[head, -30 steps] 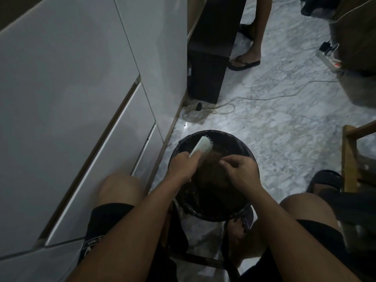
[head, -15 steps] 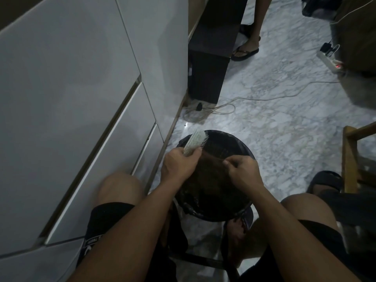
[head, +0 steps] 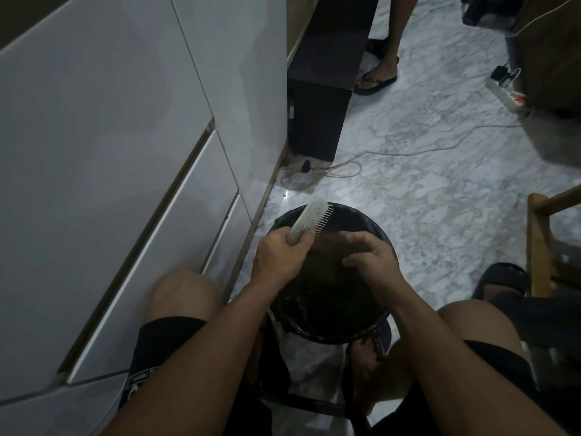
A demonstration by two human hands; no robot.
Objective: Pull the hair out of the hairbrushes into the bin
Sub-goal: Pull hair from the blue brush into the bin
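Note:
A round black bin (head: 382, 322) with a dark liner stands on the floor between my knees. My left hand (head: 278, 254) grips the handle of a pale green hairbrush (head: 309, 219), whose head tilts up over the bin's far left rim with bristles facing right. My right hand (head: 369, 254) hovers over the bin's middle, fingers spread and loosely curled, just right of the brush. A brownish mass of hair (head: 327, 247) shows inside the bin under my hands. Whether strands cling to my right fingers is too dark to tell.
White cabinet drawers (head: 125, 184) run along the left. A dark box (head: 320, 99) stands ahead with a coiled cable (head: 317, 174) on the marble floor. Another person's foot in a sandal (head: 375, 80) is beyond it. A power strip (head: 506, 96) lies far right, a wooden frame (head: 540, 247) near right.
My left hand turned the brush more upright, bristles to the right. My right hand went from a pinch near the brush to open fingers over the bin. The sandalled foot shifted.

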